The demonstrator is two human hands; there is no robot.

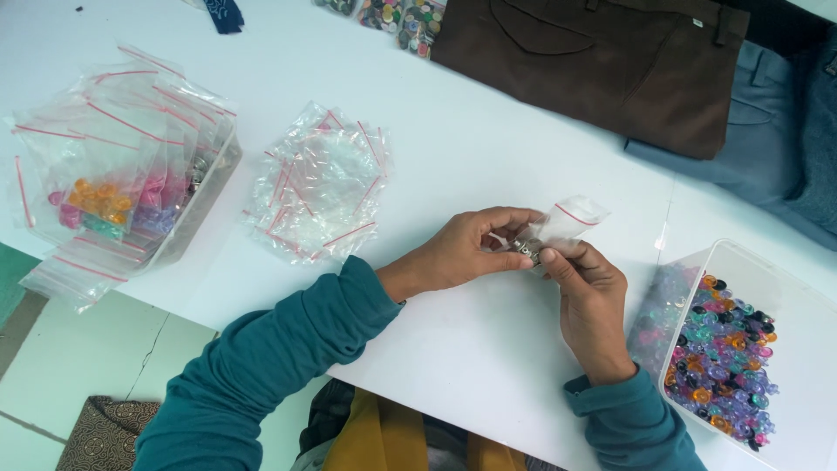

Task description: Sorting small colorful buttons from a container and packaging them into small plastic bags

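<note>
Head view: left hand [458, 253] and right hand [586, 292] both pinched shut on small clear red-striped zip bag [565, 221], just above white table [488, 157]; keep mouth spread, pinch light; clear plastic tub of coloured beads [767, 288] nearby right

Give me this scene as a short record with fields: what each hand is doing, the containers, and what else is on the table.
left hand: pinching a small clear zip bag from the left side
right hand: holding the same bag's lower edge, fingers on small items inside it
right container: clear plastic box with loose mixed-colour beads
left container: clear box of filled zip bags
centre: pile of empty zip bags
far edge: brown trousers, grey-blue garment
surface: white table
</note>
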